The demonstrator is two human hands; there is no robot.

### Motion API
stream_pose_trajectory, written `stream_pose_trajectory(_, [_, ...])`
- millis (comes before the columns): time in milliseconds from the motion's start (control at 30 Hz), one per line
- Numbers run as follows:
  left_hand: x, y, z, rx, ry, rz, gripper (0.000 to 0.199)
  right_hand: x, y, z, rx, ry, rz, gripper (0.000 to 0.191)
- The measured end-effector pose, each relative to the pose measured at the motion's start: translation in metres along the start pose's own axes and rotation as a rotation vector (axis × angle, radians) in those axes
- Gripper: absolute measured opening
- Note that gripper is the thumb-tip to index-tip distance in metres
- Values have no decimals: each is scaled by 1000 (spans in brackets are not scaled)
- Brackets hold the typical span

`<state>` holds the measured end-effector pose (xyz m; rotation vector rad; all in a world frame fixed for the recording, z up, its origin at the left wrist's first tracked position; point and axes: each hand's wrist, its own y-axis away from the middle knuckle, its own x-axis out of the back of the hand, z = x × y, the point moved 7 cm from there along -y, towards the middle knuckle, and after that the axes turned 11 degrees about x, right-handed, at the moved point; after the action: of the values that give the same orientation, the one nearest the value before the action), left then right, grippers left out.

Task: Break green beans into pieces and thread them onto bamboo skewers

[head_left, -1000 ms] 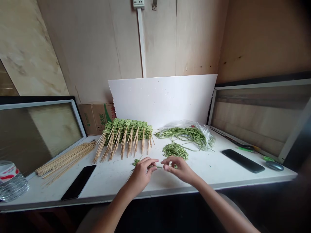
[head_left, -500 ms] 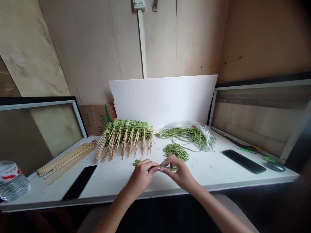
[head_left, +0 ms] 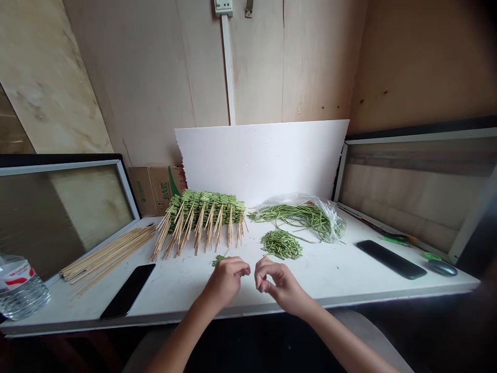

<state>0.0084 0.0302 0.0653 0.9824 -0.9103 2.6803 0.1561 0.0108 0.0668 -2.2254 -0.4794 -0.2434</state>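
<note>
Above the front of the table, my left hand [head_left: 225, 280] and my right hand [head_left: 280, 282] are held a short gap apart. Both have curled fingers, with the thumbs drawn in. Whatever they may hold is hidden by the fingers. Just behind the left hand lies a small group of cut green bean pieces [head_left: 218, 260], partly covered by it. A pile of short cut green beans [head_left: 281, 244] sits on the white table beyond my right hand. Further back, long green beans [head_left: 301, 213] lie in a clear plastic bag [head_left: 334, 221].
Stacked bean skewers [head_left: 205, 207] stand at the back left, sticks toward me. Loose bamboo sticks [head_left: 111, 254], a black phone [head_left: 128, 291] and a water bottle [head_left: 21, 287] lie leftward. Another dark phone [head_left: 391, 259] and a computer mouse [head_left: 442, 267] are at right. A white board [head_left: 260, 160] stands behind.
My hands were together with a green bean piece stretched between the fingertips. They have since moved apart, and that bean no longer shows between them.
</note>
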Motion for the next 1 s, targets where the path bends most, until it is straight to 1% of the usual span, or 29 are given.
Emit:
stream_pose_trajectory(67, [9,-4,-8,60,-8,28,29,2,-2,-2,0,20,-8,25])
stream_pose_trajectory(100, [13,-5,-10,78,-6,33,27,8,-3,0,6,71,16,23])
stream_pose_trajectory(167, [18,-6,-9,96,3,28,23,26,-3,10,18,242,78,22])
stream_pose_trajectory(267, [17,-6,-8,128,30,16,26,56,3,41,-27,556,96,29])
stream_pose_trajectory(333, [12,-6,-12,157,30,9,31,71,10,67,-108,645,79,33])
stream_pose_trajectory(400, [8,-5,-16,177,14,-4,34,78,17,85,-168,681,47,35])
stream_pose_trajectory(467, [5,-4,-18,189,5,-30,36,78,23,94,-205,698,28,37])
stream_pose_trajectory(567, [1,-2,-17,208,9,-83,37,74,27,96,-236,713,8,36])
stream_pose_trajectory(667, [0,-1,-17,214,13,-105,34,72,27,96,-240,718,-10,39])
stream_pose_trajectory(767, [-1,-3,-19,190,46,-80,25,78,23,95,-231,691,22,48])
stream_pose_trajectory(867, [0,-4,-18,158,84,-34,23,77,16,85,-227,577,74,52])
stream_pose_trajectory(933, [-2,-4,-14,132,98,-26,26,67,11,72,-224,452,61,49])
stream_pose_trajectory(1000, [-4,-2,-8,103,109,-26,28,48,6,56,-191,310,-8,40])
